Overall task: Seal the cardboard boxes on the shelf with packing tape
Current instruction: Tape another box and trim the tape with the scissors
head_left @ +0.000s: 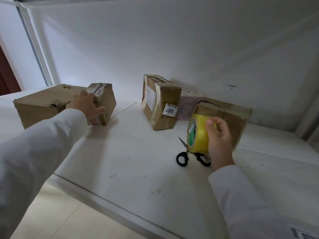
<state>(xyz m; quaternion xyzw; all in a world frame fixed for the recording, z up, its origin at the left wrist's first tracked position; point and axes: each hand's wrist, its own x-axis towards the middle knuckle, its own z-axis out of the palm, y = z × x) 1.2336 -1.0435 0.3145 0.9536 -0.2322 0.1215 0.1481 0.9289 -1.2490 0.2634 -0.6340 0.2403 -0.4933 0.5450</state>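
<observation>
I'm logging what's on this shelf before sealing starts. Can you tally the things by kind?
Cardboard boxes: 4
Pink box: 1
Yellow packing tape roll: 1
Black-handled scissors: 1
Total: 7

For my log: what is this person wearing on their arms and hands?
Both arms are covered by long, plain white sleeves reaching the wrists. The left hand and right hand are bare: no gloves, rings, watch or bracelets visible. A dark printed marking shows at the frame's bottom right corner; it is too blurred to read.
</observation>
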